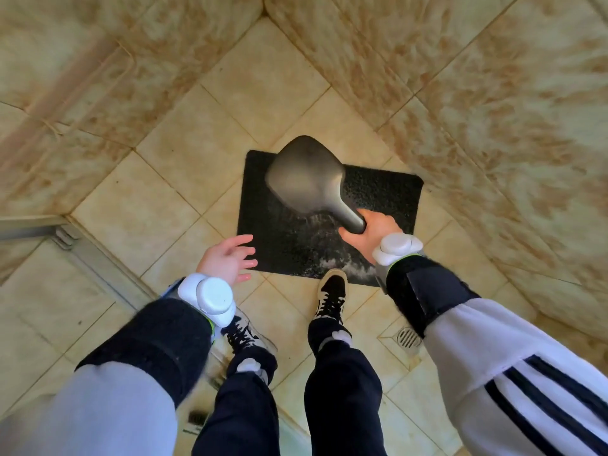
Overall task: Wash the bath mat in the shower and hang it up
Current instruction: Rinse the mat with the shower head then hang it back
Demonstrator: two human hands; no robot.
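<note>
Left hand (pixel 230 260): fingers spread, holding nothing, hovering beside the mat's near-left corner, likely for balance. Black rectangular textured bath mat (pixel 378 199): flat on beige shower tiles so spray reaches it. Grey paddle-shaped metal shower head (pixel 306 179): gripped by its handle in right hand (pixel 370 230), aimed downward.

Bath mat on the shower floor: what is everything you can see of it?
The bath mat is black, rectangular with rounded corners, and coarse-grained. It lies flat on the beige floor tiles near the wall corner. Water from the shower head, gripped by the right hand, splashes white on its near part. The toe of a shoe meets its near edge.
</note>
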